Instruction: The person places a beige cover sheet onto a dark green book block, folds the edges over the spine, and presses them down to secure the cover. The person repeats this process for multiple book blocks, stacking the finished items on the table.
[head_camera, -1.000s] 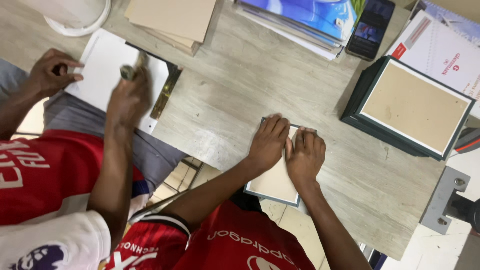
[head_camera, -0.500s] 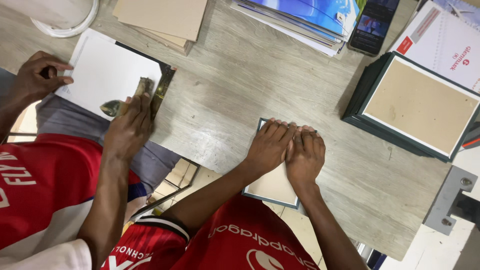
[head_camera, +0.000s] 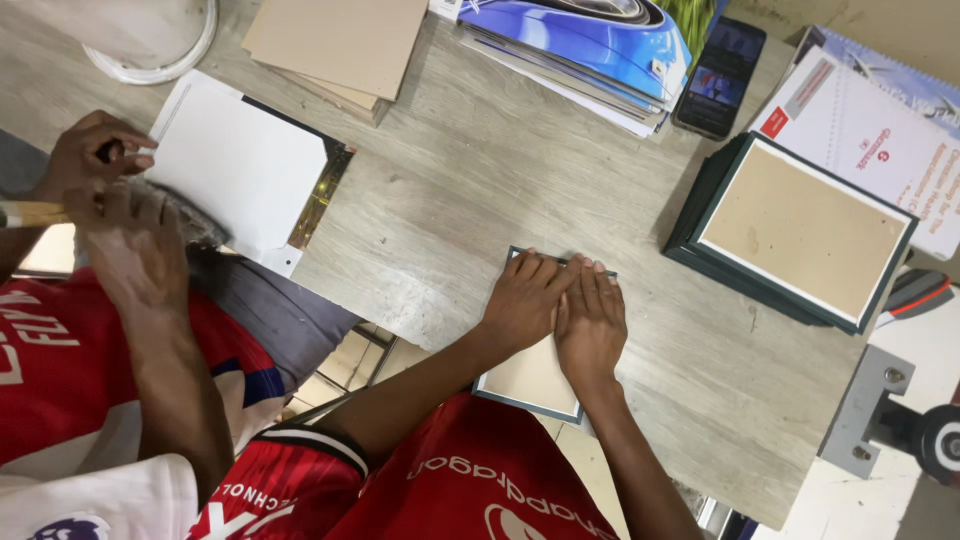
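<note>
Fingers of both hands lie flat and close together on the back of a small picture frame (head_camera: 530, 375), gripping nothing, only pressing on its pale backing board. The left hand (head_camera: 522, 300) covers the frame's upper left part and the right hand (head_camera: 591, 325) lies just beside it, the two touching along their inner edges, fingertips at the frame's far edge. The frame is dark-edged and rests face down at the near edge of the grey wooden table (head_camera: 450, 190), its near end overhanging the edge; its long axis runs from the person outward, tilted slightly left. To the right, apart from the hands, a stack of larger dark frames (head_camera: 795, 230) lies face down, backing board up. Beyond it sit a spiral-bound calendar (head_camera: 870, 130), a phone (head_camera: 720, 78) and a pile of glossy magazines (head_camera: 580, 45). To the left, a co-worker's hands (head_camera: 110, 200) hold a brush at a white sheet (head_camera: 235, 165), with brown cardboard sheets (head_camera: 340, 45) beyond.
</note>
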